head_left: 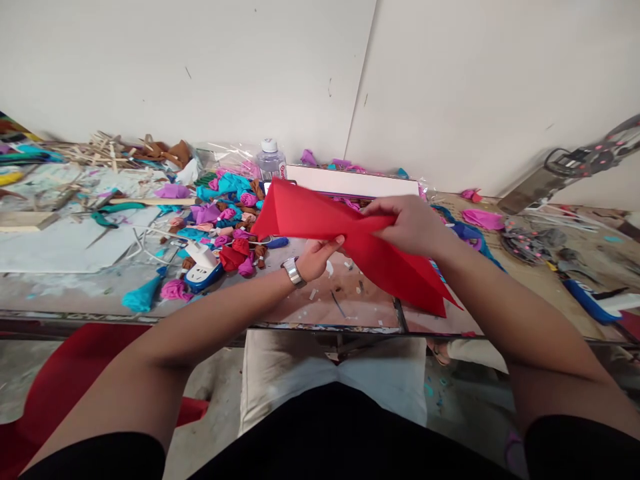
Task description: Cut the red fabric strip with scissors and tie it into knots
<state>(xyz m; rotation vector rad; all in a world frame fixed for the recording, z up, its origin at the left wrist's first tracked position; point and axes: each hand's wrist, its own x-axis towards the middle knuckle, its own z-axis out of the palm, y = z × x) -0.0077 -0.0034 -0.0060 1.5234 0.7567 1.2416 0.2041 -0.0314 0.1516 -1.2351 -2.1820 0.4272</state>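
A sheet of red material (310,212), felt or crepe paper by its look, is bunched at its middle above the table's front part. My left hand (320,257), with a metal watch on the wrist, pinches it from below with the thumb on top. From the right, my right hand (407,223) grips a gathered fold, fingers closed. One end of the red piece spreads out to the upper left. The other end hangs down to the right, its pointed corners near the table edge. Some of the left fingers are hidden behind the material.
Small rolled flowers (233,257) in several colours lie left of my hands. Near them are a blue-and-white power strip (203,270), green-handled pliers (117,212) and a clear bottle (271,160). At right lie a blue-handled tool (593,301) and a dark dotted bundle (533,243).
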